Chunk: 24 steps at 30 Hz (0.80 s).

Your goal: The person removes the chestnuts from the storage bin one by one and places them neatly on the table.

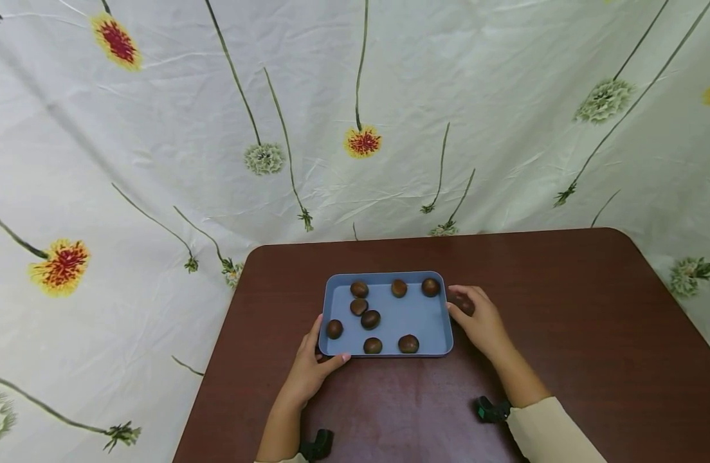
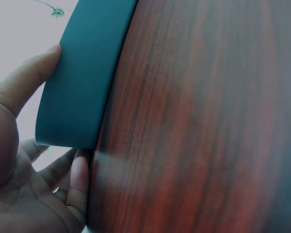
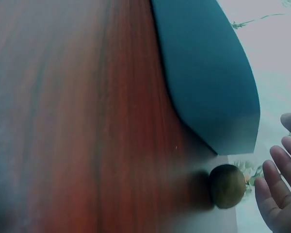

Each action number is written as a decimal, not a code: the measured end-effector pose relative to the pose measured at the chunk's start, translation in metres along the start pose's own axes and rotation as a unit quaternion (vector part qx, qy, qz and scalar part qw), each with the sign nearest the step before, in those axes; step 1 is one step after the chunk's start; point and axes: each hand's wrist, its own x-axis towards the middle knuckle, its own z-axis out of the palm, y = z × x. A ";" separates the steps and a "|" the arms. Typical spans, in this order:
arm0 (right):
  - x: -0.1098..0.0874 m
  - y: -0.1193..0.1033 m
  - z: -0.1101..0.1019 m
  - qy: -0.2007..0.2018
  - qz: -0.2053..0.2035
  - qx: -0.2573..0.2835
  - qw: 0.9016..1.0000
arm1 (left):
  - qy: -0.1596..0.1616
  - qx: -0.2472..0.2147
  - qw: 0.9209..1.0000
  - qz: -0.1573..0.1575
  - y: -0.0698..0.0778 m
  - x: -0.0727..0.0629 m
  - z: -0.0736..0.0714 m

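Observation:
A blue rectangular tray (image 1: 390, 331) lies on the table with several brown chestnuts (image 1: 370, 319) spread over it. My left hand (image 1: 306, 370) holds the tray's near left corner, the thumb along the front wall and the fingers at the left side. The left wrist view shows that thumb (image 2: 36, 73) against the tray wall (image 2: 87, 77). Beside the tray's right wall my right hand (image 1: 481, 321) has its fingers extended and apart. One loose chestnut (image 3: 227, 186) sits on the table outside the tray, near the right fingers but not held.
The dark red-brown wooden table (image 1: 563, 334) has rounded far corners. Behind it and at its left hangs a pale cloth (image 1: 494, 77) printed with flowers. A black wrist device (image 1: 492, 409) is on the right wrist, another (image 1: 318, 445) on the left.

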 end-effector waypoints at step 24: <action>0.035 -0.009 0.024 -0.024 -0.106 -0.225 0.968 | 0.005 -0.014 1.000 0.006 0.001 -0.003 0.001</action>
